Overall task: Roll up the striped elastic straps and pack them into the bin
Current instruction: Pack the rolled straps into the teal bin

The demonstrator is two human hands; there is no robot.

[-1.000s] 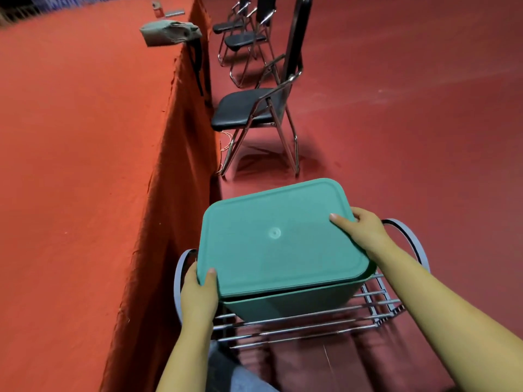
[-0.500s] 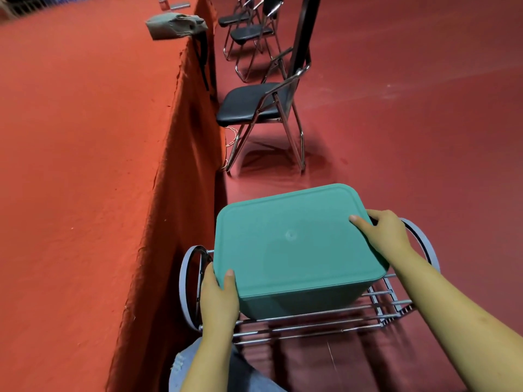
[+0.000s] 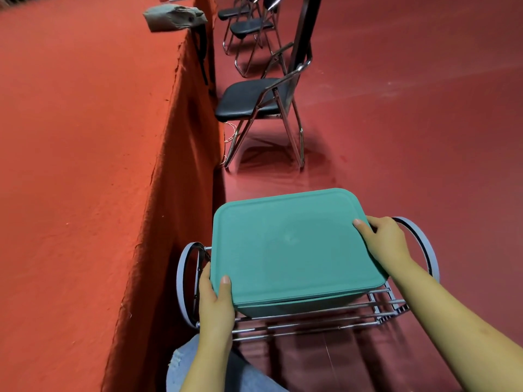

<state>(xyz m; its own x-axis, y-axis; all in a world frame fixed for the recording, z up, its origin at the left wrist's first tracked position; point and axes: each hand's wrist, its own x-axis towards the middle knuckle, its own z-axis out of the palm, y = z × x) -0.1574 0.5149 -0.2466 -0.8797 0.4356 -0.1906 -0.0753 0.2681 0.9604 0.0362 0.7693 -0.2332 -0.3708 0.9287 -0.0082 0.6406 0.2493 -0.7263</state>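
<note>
Head view: left hand [image 3: 214,302] grips the near-left corner and right hand [image 3: 382,243] the right edge of the lidded green bin [image 3: 291,250] on a wire rack [image 3: 311,321], its long axis left-right. A red-draped table [image 3: 85,165] flanks it left; a folding chair [image 3: 263,100] stands farther off.

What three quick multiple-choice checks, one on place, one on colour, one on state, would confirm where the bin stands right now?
1. Where does the green bin sit?
A. on the red-covered table
B. on the metal wire rack
C. on a chair seat

2. What colour is the seat of the nearest folding chair?
A. black
B. white
C. green

3. What is the state of the bin's lid?
A. off and lying on the floor
B. propped half open
C. closed on the bin

Answers:
1 B, the wire rack shows under its base.
2 A, the pad is black.
3 C, the lid lies flat, with the left hand and the right hand gripping its edges.
</note>
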